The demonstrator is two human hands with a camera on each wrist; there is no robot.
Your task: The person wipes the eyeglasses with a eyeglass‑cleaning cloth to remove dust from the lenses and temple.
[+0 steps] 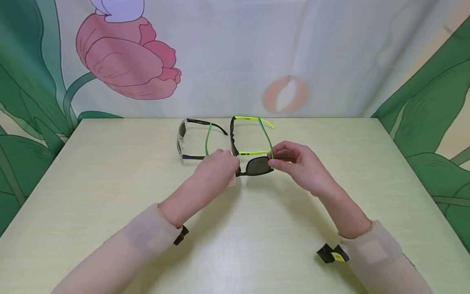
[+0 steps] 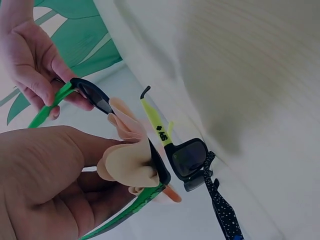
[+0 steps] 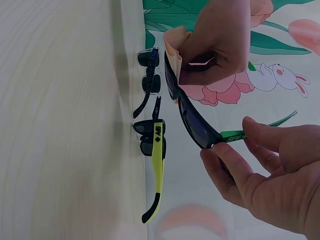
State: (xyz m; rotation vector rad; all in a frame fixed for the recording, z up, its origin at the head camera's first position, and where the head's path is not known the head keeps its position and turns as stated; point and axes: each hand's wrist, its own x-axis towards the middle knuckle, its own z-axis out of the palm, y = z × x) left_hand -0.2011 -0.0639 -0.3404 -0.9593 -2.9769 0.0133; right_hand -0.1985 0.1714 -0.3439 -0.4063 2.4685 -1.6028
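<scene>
I hold a pair of sunglasses with a black front and green arms just above the pale table. My left hand presses a peach cloth round the left lens, thumb and fingers pinching it. My right hand pinches the right corner of the frame by the hinge. The left lens is hidden under the cloth; the right lens shows dark.
Two more pairs lie behind my hands: one with a black front and yellow arms, one with a clear front and dark speckled arms. A flower-printed backdrop hangs just past the table's far edge.
</scene>
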